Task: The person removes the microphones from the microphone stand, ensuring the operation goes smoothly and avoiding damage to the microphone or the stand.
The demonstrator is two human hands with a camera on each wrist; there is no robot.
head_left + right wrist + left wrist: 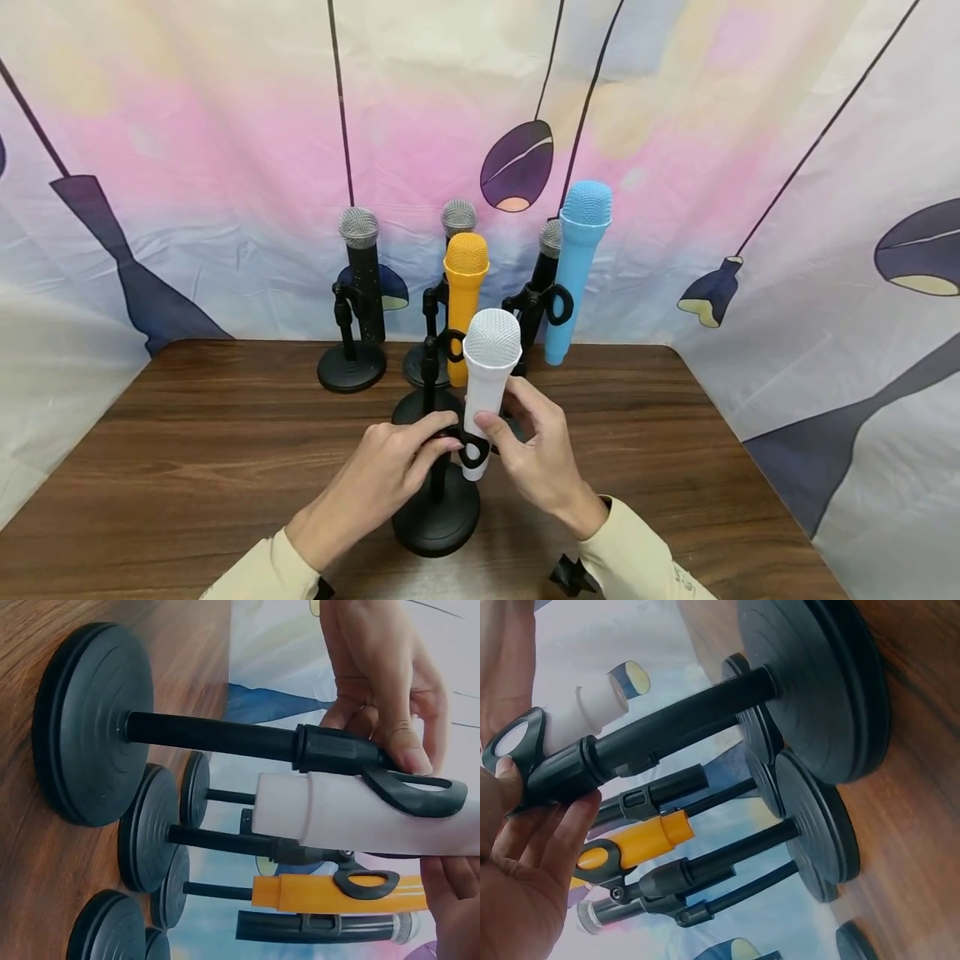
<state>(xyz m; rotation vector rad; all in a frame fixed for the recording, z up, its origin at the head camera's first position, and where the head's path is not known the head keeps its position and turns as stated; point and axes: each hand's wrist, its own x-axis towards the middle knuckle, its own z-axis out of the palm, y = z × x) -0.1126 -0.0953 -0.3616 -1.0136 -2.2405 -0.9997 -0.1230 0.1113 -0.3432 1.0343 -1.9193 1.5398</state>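
Note:
A white microphone (491, 346) leans nearly upright in the ring clip (427, 796) of the nearest black desk stand (437, 525). My right hand (543, 450) holds the microphone by its body, thumb in front and fingers behind. With thumb and fingers, my left hand (382, 467) pinches the top of that stand, beside the clip. The left wrist view shows the left fingertips (574, 825) around the stand's neck. The microphone's lower end (281, 806) pokes out below the clip in the right wrist view.
Behind stand an orange microphone (465, 292), a light blue microphone (577, 267) and black microphones with silver heads (359, 229), on or beside black round-based stands (351, 367). The brown wooden table (187, 433) ends against a patterned cloth (262, 208).

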